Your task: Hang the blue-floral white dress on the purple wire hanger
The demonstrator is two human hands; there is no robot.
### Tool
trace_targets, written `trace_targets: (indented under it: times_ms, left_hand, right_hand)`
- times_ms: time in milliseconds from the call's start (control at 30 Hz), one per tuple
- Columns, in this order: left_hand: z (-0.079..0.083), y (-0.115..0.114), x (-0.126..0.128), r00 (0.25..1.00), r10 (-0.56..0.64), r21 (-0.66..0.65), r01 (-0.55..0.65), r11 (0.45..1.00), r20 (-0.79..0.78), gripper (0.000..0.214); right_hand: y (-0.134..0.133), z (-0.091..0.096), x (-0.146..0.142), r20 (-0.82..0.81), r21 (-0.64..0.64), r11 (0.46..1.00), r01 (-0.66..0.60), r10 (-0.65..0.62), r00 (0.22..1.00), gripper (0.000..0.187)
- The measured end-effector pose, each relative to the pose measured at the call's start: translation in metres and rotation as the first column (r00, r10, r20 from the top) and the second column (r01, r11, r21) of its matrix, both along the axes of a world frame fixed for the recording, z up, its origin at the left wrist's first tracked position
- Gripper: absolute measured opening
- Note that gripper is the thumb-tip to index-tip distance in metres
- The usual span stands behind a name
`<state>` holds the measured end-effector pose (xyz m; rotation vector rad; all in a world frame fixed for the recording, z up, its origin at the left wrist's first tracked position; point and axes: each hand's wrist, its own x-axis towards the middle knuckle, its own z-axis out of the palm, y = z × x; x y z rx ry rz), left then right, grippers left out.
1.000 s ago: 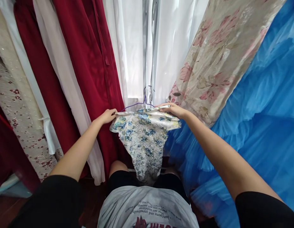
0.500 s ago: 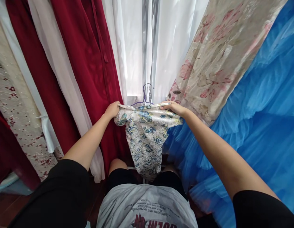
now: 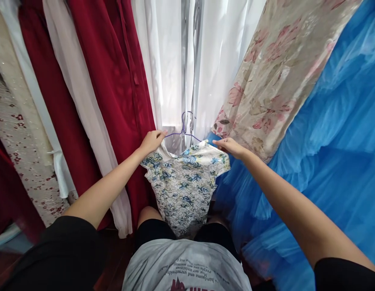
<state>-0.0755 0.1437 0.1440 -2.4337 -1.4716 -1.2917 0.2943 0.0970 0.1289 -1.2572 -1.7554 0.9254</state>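
Observation:
A white short-sleeved floral dress [image 3: 184, 182] with blue and yellow flowers hangs in front of my knees. Its neckline sits on a thin purple hanger [image 3: 183, 128], whose hook and sloping arms show above the cloth. At the left shoulder, my left hand [image 3: 153, 140] is closed, gripping the dress beside the end of the hanger. Over the right shoulder, my right hand [image 3: 231, 147] has its fingers closed at the sleeve's upper edge. The dress's lower end drops between my thighs, partly hidden.
Dark red gowns [image 3: 105, 81] and a pale pink one [image 3: 75, 76] hang at left. White curtain-like cloth [image 3: 169, 60] and a metal pole [image 3: 187, 72] stand ahead. To the right hang a beige floral gown [image 3: 275, 81] and a full blue tulle skirt [image 3: 341, 173].
The dress's neckline has opened out and lies lower on the hanger, exposing more of the hanger's arms. My left hand has shifted right; my right hand has moved slightly right and down.

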Motion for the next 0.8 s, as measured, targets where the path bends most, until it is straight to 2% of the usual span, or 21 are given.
trace_targets:
  times_ms: [100, 167, 200, 267, 300, 367, 433, 467, 533, 567, 633, 667, 700, 733, 800]
  left_hand:
    - [0.004, -0.010, 0.005, 0.993, 0.063, 0.076, -0.056, 0.996, -0.095, 0.053]
    - [0.008, -0.012, 0.009, 0.981, 0.130, 0.094, -0.117, 0.989, -0.145, 0.053]
    - [0.011, -0.012, 0.010, 0.974, 0.158, 0.100, -0.143, 0.985, -0.165, 0.054]
    - [0.016, -0.010, 0.012, 0.959, 0.213, 0.113, -0.194, 0.974, -0.189, 0.055]
    - [0.019, -0.008, 0.012, 0.950, 0.243, 0.121, -0.222, 0.967, -0.196, 0.054]
    - [0.022, -0.005, 0.011, 0.934, 0.293, 0.139, -0.269, 0.953, -0.202, 0.049]
    - [0.020, -0.005, 0.008, 0.934, 0.297, 0.156, -0.269, 0.950, -0.197, 0.041]
    - [0.017, -0.006, 0.006, 0.943, 0.277, 0.161, -0.248, 0.955, -0.187, 0.036]
    - [0.006, -0.009, 0.003, 0.970, 0.206, 0.150, -0.186, 0.971, -0.130, 0.032]
    - [0.000, -0.011, 0.003, 0.984, 0.159, 0.133, -0.149, 0.980, -0.074, 0.031]
    - [-0.012, -0.017, 0.006, 0.992, 0.056, 0.096, -0.067, 0.993, 0.112, 0.040]
    - [-0.016, -0.020, 0.010, 0.972, 0.006, 0.085, -0.026, 0.996, 0.234, 0.046]
    - [-0.019, -0.024, 0.016, 0.933, -0.040, 0.081, 0.012, 0.997, 0.358, 0.052]
    - [-0.019, -0.028, 0.023, 0.878, -0.080, 0.076, 0.050, 0.996, 0.471, 0.057]
    - [-0.012, -0.039, 0.039, 0.750, -0.149, 0.055, 0.149, 0.987, 0.645, 0.064]
  right_hand:
    - [-0.008, 0.017, -0.012, 0.004, -0.076, 0.975, -0.211, 0.211, 0.977, 0.046]
    - [-0.007, 0.031, -0.023, 0.053, -0.079, 0.965, -0.249, 0.253, 0.966, 0.036]
    - [-0.004, 0.038, -0.028, 0.092, -0.037, 0.975, -0.218, 0.220, 0.971, 0.033]
    - [0.007, 0.051, -0.038, 0.219, 0.130, 0.986, -0.101, 0.071, 0.973, 0.026]
    - [0.013, 0.057, -0.043, 0.300, 0.235, 0.971, -0.048, -0.026, 0.954, 0.023]
    - [0.020, 0.067, -0.055, 0.426, 0.422, 0.906, -0.001, -0.197, 0.883, 0.019]
    - [0.015, 0.071, -0.072, 0.465, 0.524, 0.852, -0.017, -0.269, 0.844, 0.020]
    - [0.007, 0.071, -0.082, 0.463, 0.546, 0.836, -0.046, -0.256, 0.849, 0.021]
    - [-0.017, 0.068, -0.103, 0.459, 0.536, 0.826, -0.177, -0.109, 0.882, 0.025]
    - [-0.031, 0.066, -0.113, 0.466, 0.489, 0.824, -0.286, 0.031, 0.884, 0.027]
    - [-0.054, 0.060, -0.126, 0.463, 0.328, 0.781, -0.532, 0.358, 0.811, 0.037]
    - [-0.061, 0.058, -0.129, 0.435, 0.262, 0.751, -0.606, 0.469, 0.769, 0.043]
    - [-0.063, 0.055, -0.130, 0.405, 0.229, 0.740, -0.632, 0.518, 0.753, 0.047]
    - [-0.061, 0.053, -0.128, 0.380, 0.233, 0.758, -0.609, 0.505, 0.775, 0.050]
    - [-0.051, 0.046, -0.121, 0.345, 0.315, 0.825, -0.469, 0.360, 0.867, 0.056]
